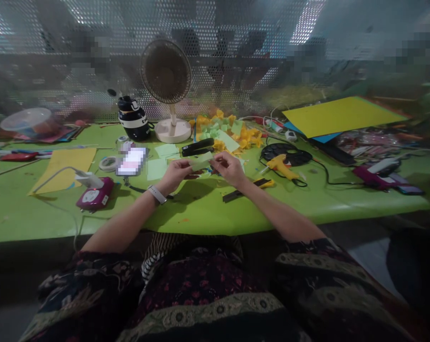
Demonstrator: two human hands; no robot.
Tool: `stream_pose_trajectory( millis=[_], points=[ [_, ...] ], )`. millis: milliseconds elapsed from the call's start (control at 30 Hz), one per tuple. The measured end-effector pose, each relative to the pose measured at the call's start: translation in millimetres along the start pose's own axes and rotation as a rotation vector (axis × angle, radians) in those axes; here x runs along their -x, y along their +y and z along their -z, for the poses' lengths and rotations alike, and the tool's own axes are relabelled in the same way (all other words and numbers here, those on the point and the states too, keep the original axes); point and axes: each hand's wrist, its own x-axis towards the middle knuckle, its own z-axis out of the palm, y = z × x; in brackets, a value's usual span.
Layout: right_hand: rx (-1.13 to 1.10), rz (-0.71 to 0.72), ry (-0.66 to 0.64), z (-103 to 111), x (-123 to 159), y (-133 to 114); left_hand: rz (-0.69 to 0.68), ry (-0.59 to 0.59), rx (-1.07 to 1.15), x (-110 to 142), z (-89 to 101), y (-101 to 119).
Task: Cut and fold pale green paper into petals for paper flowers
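A small piece of pale green paper point(202, 162) is held up over the table between both hands. My left hand point(177, 175) pinches its left end, and a white watch band circles that wrist. My right hand point(229, 167) has its fingers closed at the paper's right end. Just behind the paper lies a black stapler point(197, 147). Pale green sheets point(157, 168) rest left of my left hand. Beneath my right forearm is a yellow-and-black cutter point(262, 183), partly hidden. A yellow glue gun point(282, 166) lies to the right of my right hand.
A heap of yellow and green paper pieces point(232, 130) is behind my hands. A fan point(172, 130) and a dark bottle point(134, 119) stand at the back. A lit phone point(131, 161) and a purple power adapter point(95, 194) with cables sit left; a black cable reel point(300, 156) is right.
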Motion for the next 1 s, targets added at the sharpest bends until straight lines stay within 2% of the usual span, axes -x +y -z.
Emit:
stream_pose_trajectory(
  millis=[133,233,333,467,800,1000],
  points=[
    [0.013,-0.039,0.008,0.0,0.0,-1.2,-0.011,-0.073,-0.029,3.5,-2.0,1.9],
    [0.062,-0.036,0.038,0.3,1.1,-0.4,0.006,-0.09,0.038,5.9,-5.2,3.6],
    [0.096,-0.007,0.053,0.4,2.6,1.2,0.012,-0.094,0.073,8.0,-7.3,4.7],
    [0.1,0.027,0.052,0.2,3.7,3.2,-0.064,-0.087,-0.031,9.1,-7.9,2.8],
    [0.063,0.011,0.024,-1.5,2.8,8.4,-0.066,-0.059,-0.07,5.6,-4.9,-2.7],
    [0.067,-0.026,0.003,-1.1,3.6,3.0,-0.065,-0.053,-0.061,4.4,-4.7,-4.5]
  ],
)
